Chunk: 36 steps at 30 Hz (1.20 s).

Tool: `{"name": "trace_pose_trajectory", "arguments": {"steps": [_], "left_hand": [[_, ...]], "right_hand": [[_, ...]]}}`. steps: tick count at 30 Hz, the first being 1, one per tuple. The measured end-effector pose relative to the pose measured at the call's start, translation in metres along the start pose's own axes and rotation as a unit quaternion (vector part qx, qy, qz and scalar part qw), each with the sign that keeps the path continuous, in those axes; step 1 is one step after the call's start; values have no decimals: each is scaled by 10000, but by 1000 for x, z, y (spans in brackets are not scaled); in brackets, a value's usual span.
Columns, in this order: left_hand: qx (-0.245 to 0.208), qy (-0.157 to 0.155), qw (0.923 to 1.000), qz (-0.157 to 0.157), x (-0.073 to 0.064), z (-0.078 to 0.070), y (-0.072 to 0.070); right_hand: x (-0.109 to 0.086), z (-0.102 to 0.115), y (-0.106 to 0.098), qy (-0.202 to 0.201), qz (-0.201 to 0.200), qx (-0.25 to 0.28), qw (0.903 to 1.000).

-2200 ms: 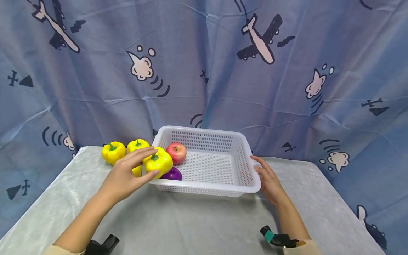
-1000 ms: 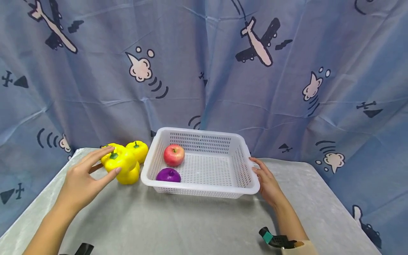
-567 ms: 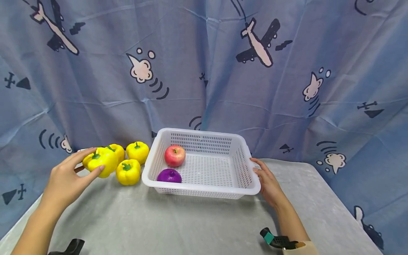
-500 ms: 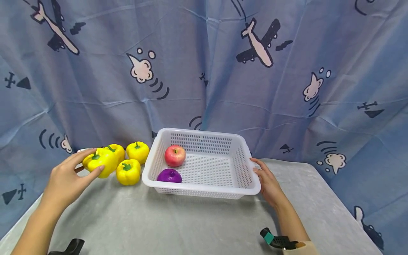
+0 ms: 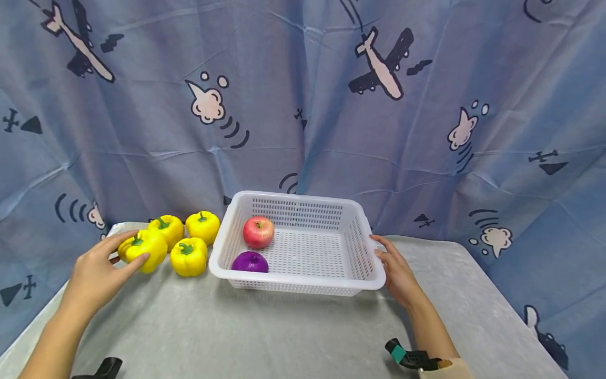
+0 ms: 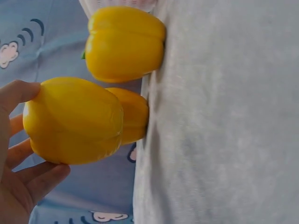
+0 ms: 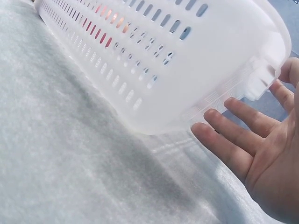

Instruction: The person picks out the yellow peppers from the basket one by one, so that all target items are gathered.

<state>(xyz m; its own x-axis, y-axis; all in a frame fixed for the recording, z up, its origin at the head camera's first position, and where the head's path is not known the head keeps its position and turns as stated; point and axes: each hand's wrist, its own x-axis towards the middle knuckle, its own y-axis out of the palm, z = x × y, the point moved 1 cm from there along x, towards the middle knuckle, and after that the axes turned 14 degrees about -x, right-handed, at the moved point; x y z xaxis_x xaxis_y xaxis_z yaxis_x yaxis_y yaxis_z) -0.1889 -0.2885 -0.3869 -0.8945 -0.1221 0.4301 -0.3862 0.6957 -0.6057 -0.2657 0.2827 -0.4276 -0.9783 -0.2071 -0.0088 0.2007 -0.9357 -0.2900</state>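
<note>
In the head view my left hand [image 5: 94,276] holds a yellow bell pepper [image 5: 145,253] between thumb and fingers at the table's left side. The left wrist view shows this yellow bell pepper [image 6: 72,123] raised a little off the cloth. Three more peppers stand close by: one behind [image 5: 169,229], one to the right [image 5: 189,259] and one farther back [image 5: 202,228]. My right hand [image 5: 401,273] grips the right rim of a white plastic basket [image 5: 303,278]. In the right wrist view, fingers [image 7: 233,133] lie against the outside of its end wall.
Inside the basket, at its left end, lie a red apple [image 5: 258,232] and a round purple vegetable [image 5: 250,262], its kind unclear. A grey cloth covers the table [image 5: 265,337]. Close behind it hangs a blue curtain [image 5: 303,105] with airplane prints.
My left hand has carried the pepper leftward from over the basket's left end, past the other peppers, then lowered it slightly. The right hand stays on the rim.
</note>
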Motion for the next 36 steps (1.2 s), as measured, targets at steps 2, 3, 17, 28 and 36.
{"name": "trace_pose_trajectory", "arguments": {"steps": [2, 3, 17, 28, 36], "left_hand": [[34, -11, 10000, 30, 0, 3, 2], [29, 7, 10000, 31, -1, 4, 2], [3, 203, 9997, 99, 2, 16, 14], [-95, 115, 9997, 197, -1, 16, 17], [78, 79, 9997, 218, -1, 13, 16]], "right_hand": [[0, 0, 0, -16, 10, 8, 10000], [0, 0, 0, -38, 17, 17, 10000], [-1, 1, -2, -18, -39, -31, 10000], [-2, 3, 0, 31, -85, -78, 9999], [-2, 1, 1, 59, -135, -98, 9998]]}}
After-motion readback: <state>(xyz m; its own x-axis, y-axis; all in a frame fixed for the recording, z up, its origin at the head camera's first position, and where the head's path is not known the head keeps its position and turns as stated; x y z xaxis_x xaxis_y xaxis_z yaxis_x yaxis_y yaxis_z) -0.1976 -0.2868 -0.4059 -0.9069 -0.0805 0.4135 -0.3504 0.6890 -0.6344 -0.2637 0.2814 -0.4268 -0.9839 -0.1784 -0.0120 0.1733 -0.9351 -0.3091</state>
